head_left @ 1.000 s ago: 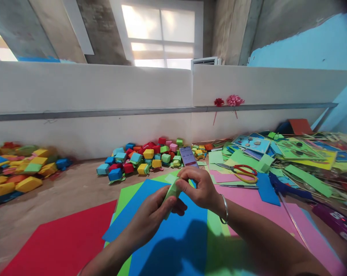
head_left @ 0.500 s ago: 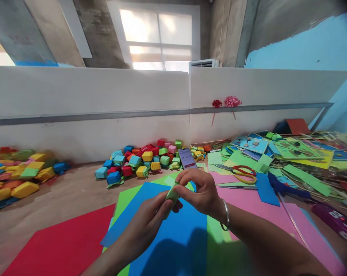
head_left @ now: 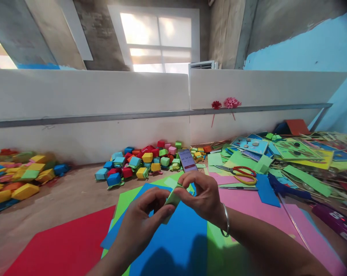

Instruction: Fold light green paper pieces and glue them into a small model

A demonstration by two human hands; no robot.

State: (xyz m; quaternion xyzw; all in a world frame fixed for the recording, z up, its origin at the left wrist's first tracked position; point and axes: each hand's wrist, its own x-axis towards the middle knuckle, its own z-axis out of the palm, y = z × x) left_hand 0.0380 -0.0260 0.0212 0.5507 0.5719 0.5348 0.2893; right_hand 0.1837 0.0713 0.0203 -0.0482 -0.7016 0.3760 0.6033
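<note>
A small folded piece of light green paper (head_left: 172,198) is held between both hands above a blue paper sheet (head_left: 181,237). My left hand (head_left: 143,218) pinches its lower left side, the thumb lying along the near face. At the upper end, the thumb and bent fingers of my right hand (head_left: 200,193) grip the paper's edge. A silver bangle (head_left: 226,220) circles my right wrist. Part of the green paper is hidden behind the fingers. Under the blue sheet lie green sheets (head_left: 127,200).
Colourful paper blocks (head_left: 147,157) are heaped behind my hands beside a phone (head_left: 187,160). More blocks (head_left: 26,176) pile up at left near a red sheet (head_left: 64,241). At right lie scissors (head_left: 242,174), pink paper (head_left: 242,199), a purple glue gun (head_left: 334,220) and craft boards (head_left: 298,149).
My left fingers have lifted and curled round the green paper, and its thumb has shifted. My right fingers stay at the upper end. The view has tipped very slightly.
</note>
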